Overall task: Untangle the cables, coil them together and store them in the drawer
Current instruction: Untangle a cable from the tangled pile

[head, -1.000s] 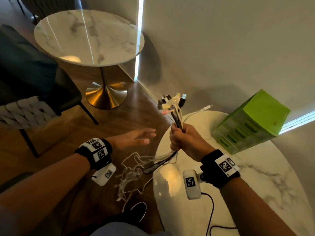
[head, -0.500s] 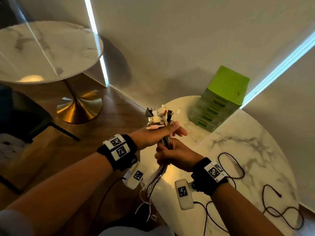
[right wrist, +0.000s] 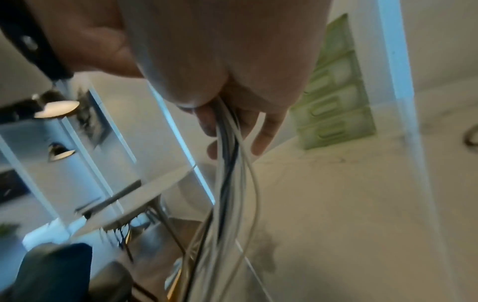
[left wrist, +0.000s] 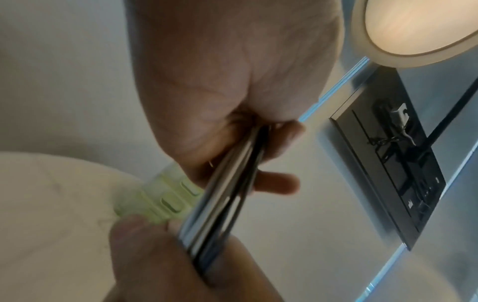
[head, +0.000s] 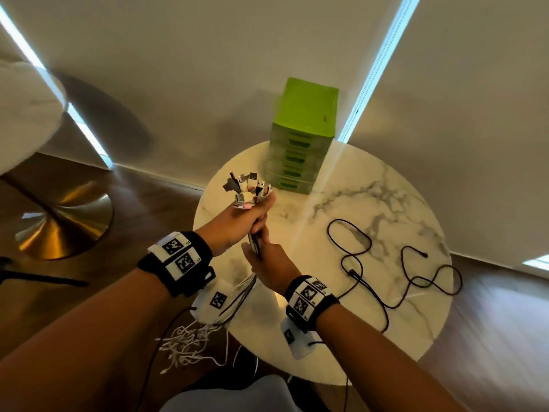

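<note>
Above a round white marble table, the left hand grips a bundle of white and black cables below its plugs; the right hand clasps it lower. Sliding the right hand down evenly would straighten the hanging strands.

A home living or dining room: a round white marble-topped side table at centre frame, a second marble table on a polished brass pedestal base at left, dark wood flooring, and pale roller blinds across the top.
</note>
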